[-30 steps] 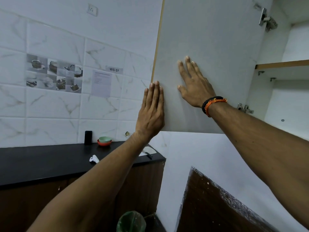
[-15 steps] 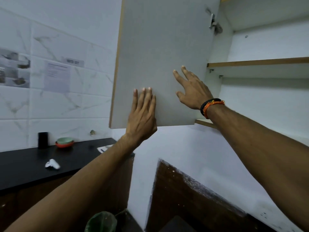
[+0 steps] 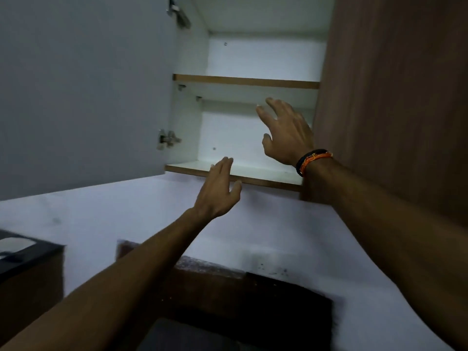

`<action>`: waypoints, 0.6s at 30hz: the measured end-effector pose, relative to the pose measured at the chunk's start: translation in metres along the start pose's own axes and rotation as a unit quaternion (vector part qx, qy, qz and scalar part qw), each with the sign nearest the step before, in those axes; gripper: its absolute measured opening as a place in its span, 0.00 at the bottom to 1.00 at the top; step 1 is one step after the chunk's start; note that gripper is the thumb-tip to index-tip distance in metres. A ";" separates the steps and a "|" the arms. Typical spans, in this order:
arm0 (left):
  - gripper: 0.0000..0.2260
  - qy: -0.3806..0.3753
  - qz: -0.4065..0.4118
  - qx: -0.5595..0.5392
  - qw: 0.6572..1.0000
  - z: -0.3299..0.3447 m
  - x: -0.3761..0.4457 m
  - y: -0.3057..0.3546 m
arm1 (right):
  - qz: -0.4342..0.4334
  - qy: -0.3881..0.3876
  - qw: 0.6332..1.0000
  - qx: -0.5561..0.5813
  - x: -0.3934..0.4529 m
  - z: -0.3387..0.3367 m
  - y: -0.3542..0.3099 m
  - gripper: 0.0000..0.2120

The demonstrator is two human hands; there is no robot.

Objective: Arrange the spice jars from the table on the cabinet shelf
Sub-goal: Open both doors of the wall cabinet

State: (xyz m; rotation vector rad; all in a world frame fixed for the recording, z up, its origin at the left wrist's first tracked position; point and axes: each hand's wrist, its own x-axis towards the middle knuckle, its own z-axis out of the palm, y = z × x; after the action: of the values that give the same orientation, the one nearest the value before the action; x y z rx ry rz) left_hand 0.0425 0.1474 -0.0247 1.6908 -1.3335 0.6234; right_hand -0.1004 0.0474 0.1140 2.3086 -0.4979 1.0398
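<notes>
Both hands empty, fingers spread. L hand (image 3: 217, 188) nearest, at bottom shelf (image 3: 192, 168) front edge; R hand (image 3: 286, 133) further in, inside the open cabinet, below upper shelf (image 3: 245, 81). No jars in view; table's likely behind or below.

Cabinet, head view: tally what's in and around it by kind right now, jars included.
Spice jars: 0 in view
Shelf boards: 2, upper shelf and bottom shelf
Door hinges: 2, upper hinge and lower hinge
Open doors: 1, white door
Hands: 2, left hand and right hand, both holding nothing
Total: 7
</notes>
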 end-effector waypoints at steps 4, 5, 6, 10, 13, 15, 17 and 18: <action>0.27 -0.036 0.042 -0.058 0.997 0.041 0.023 0.039 | 0.031 -0.006 0.998 -0.048 -0.021 -0.004 0.040 0.32; 0.28 -0.050 0.051 -0.066 0.995 0.049 0.029 0.048 | 0.042 -0.002 0.998 -0.056 -0.025 -0.005 0.049 0.32; 0.28 -0.062 0.055 -0.078 0.994 0.057 0.036 0.056 | 0.053 -0.001 0.996 -0.067 -0.028 -0.006 0.058 0.32; 0.28 -0.086 0.043 -0.142 0.985 0.082 0.060 0.088 | 0.094 -0.015 0.992 -0.089 -0.036 -0.002 0.089 0.36; 0.23 -0.088 0.026 -0.199 0.976 0.093 0.076 0.106 | 0.121 -0.042 0.987 -0.101 -0.038 0.002 0.109 0.37; 0.21 -0.095 -0.004 -0.226 0.969 0.098 0.086 0.113 | 0.135 -0.057 0.984 -0.102 -0.040 0.006 0.119 0.37; 0.22 -0.118 -0.044 -0.250 0.960 0.104 0.095 0.116 | 0.143 -0.078 0.981 -0.103 -0.042 0.010 0.126 0.37; 0.23 -0.132 -0.063 -0.260 0.954 0.107 0.097 0.117 | 0.145 -0.090 0.980 -0.100 -0.043 0.011 0.128 0.37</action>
State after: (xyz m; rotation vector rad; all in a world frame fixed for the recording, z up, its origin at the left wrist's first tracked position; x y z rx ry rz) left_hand -0.0519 0.0006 0.0385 1.4332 -1.4075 -0.0418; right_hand -0.1898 -0.0549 0.1172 2.2012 -0.9897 0.8667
